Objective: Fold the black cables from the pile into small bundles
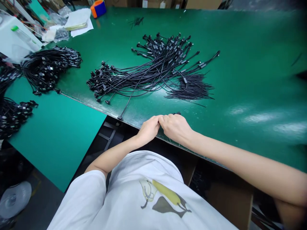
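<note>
My left hand (149, 130) and my right hand (176, 127) meet at the near edge of the green table (240, 80). Both are closed, with their fingertips together and the knuckles up. A small dark piece (177, 113) peeks out beyond my right knuckles; the rest of whatever I grip is hidden. Just past my hands lies a loose bundle of black cables (144, 75) with connectors at both ends. One cable end (120, 118) reaches the table edge, left of my left hand. A pile of thin black strips (192, 88), like cable ties, lies beside the bundle.
More coiled black cables (48, 68) lie to the left, and another heap (16, 115) rests on the lower green surface (59, 134). Papers (79, 20), an orange and blue roll (98, 9) and a few dark strips (137, 21) are farther back. Cardboard boxes stand behind the table.
</note>
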Available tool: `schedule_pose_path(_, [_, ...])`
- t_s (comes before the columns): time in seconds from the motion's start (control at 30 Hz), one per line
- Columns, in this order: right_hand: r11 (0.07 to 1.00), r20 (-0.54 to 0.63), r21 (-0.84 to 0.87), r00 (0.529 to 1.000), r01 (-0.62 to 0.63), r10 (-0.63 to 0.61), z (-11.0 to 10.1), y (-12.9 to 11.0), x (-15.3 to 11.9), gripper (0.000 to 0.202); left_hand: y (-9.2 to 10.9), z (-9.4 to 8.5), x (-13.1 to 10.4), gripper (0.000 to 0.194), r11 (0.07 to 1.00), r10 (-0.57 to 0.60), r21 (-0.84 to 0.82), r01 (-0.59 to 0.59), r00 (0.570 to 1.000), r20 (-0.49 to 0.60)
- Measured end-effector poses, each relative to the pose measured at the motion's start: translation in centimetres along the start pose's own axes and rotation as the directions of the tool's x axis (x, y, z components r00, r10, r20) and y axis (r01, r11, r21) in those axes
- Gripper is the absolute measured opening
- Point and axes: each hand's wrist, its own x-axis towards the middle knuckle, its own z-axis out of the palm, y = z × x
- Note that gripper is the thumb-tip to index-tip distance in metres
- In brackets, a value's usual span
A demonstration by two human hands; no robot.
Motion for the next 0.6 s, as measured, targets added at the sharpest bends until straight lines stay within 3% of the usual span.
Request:
schedule_pose_path(0.1, [0.927, -0.143, 0.310, 0.954, -0.210, 0.264, 0.5, 0.0, 0.5, 0.023, 0.0, 0.4, 0.9, 0.048, 0.975, -0.055, -0.220, 0.033, 0.994, -0.094])
schedule_pose_path(0.2, [0.639, -0.161, 0.739, 0.865, -0.215, 0.476, 0.5, -0.3, 0.2, 0.029, 0.2, -0.1, 1.4, 0.046, 0.895, -0.066, -0.446, 0.014, 0.993, -0.101])
schedule_pose_path(0.3, [0.281, -0.041, 0.953, 0.870, -0.113, 0.492, 0.5, -0.3, -0.3, 0.032, 0.3, -1.3, 1.1, 0.032, 0.820, -0.023, -0.570, -0.048, 0.993, -0.117])
schedule_pose_path(0.37, [0.133, 0.047, 0.984, 0.886, -0.121, 0.461, 0.7, 0.1, -0.6, 0.032, 0.5, -2.2, 0.5, 0.025, 0.814, 0.026, -0.570, -0.109, 0.988, -0.152])
schedule_pose_path(0.43, [0.011, 0.150, 0.984, 0.875, -0.175, 0.461, 1.1, 0.7, -0.8, 0.033, 0.8, -2.8, -0.3, 0.019, 0.866, 0.102, -0.472, -0.164, 0.983, -0.154])
schedule_pose_path(0.5, [-0.055, 0.205, 0.977, 0.845, -0.205, 0.493, 1.1, 1.3, -1.0, 0.032, 0.8, -2.9, -0.9, 0.028, 0.928, 0.173, -0.323, -0.188, 0.982, -0.077])
schedule_pose_path(0.53, [-0.042, 0.187, 0.980, 0.840, -0.193, 0.509, 0.9, 1.5, -1.2, 0.031, 0.7, -2.7, -0.9, 0.030, 0.946, 0.184, -0.269, -0.182, 0.983, -0.018])
schedule_pose_path(0.6, [0.100, 0.058, 0.988, 0.874, -0.121, 0.483, 0.3, 1.2, -1.5, 0.031, 0.3, -2.2, -0.7, 0.027, 0.955, 0.150, -0.270, -0.125, 0.986, 0.076])
